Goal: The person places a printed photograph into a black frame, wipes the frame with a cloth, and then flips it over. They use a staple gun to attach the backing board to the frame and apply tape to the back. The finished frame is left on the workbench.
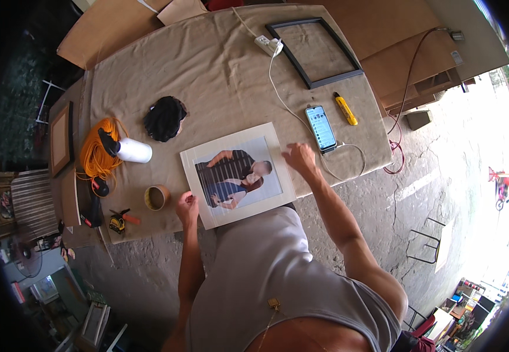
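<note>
A photo print in a white mat board [238, 173] lies flat near the front edge of the cloth-covered table [219, 76]. My left hand [187, 206] rests at the mat's lower left corner, fingers curled on its edge. Fingers spread, my right hand [299, 158] presses down beside the mat's right edge. An empty black picture frame [315, 51] lies at the far right of the table.
A phone [321, 128] on a white cable and a yellow utility knife [345, 109] lie right of the mat. A tape roll [157, 198], tape measure [118, 222], white cylinder [133, 151], orange cord [94, 154] and black bundle [164, 118] sit to the left. Cardboard sheets [407, 53] lie beyond.
</note>
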Motion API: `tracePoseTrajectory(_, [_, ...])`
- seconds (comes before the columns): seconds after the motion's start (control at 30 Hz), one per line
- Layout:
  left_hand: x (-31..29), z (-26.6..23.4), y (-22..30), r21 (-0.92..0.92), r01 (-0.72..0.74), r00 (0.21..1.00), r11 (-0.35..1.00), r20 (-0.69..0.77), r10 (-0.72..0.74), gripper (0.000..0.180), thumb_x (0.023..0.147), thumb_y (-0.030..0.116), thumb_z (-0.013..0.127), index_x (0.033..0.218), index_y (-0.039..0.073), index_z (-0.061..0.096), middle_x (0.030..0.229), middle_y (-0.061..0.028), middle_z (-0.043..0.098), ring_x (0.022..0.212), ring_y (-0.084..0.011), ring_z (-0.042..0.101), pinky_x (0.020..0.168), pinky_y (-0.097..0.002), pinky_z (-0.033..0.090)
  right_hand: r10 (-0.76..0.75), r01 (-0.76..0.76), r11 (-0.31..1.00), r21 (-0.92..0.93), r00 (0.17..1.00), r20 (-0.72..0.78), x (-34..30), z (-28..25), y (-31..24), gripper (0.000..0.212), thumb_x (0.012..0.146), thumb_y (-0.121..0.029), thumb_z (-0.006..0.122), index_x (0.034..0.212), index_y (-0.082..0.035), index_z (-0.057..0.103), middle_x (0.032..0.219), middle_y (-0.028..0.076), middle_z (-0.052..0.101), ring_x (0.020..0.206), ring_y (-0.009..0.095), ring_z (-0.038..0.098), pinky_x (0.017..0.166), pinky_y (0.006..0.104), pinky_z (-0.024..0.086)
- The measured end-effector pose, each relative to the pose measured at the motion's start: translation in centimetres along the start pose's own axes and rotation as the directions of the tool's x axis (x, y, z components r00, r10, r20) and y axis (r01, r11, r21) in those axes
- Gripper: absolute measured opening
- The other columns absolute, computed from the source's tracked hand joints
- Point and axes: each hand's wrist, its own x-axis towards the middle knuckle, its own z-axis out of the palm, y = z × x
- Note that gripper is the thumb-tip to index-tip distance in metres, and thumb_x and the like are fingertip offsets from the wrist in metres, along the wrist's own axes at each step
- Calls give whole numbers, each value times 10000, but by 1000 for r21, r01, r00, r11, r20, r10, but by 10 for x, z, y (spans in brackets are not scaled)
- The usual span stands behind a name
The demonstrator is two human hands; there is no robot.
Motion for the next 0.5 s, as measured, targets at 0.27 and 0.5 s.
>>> tracePoseTrajectory(0.27, [-43, -7, 38, 42, -20, 989, 999, -143, 25, 396, 780, 133, 757, 1151, 48, 646, 894, -100, 642, 770, -201, 631, 707, -333, 515, -119, 87, 992, -92, 892, -437, 199, -57, 61, 410, 840, -390, 622, 1110, -88, 682, 1169, 150, 643, 1162, 321, 555, 943, 459, 440])
tracePoseTrajectory(0.5, [-152, 15, 81, 21, 66, 925, 998, -377, -54, 419, 791, 133, 761, 1173, 30, 626, 987, -131, 634, 859, -251, 618, 777, -358, 503, -254, 168, 867, -469, 959, -128, 262, -71, 77, 469, 838, -353, 560, 1173, -31, 620, 1157, 166, 655, 1146, 319, 588, 952, 478, 421])
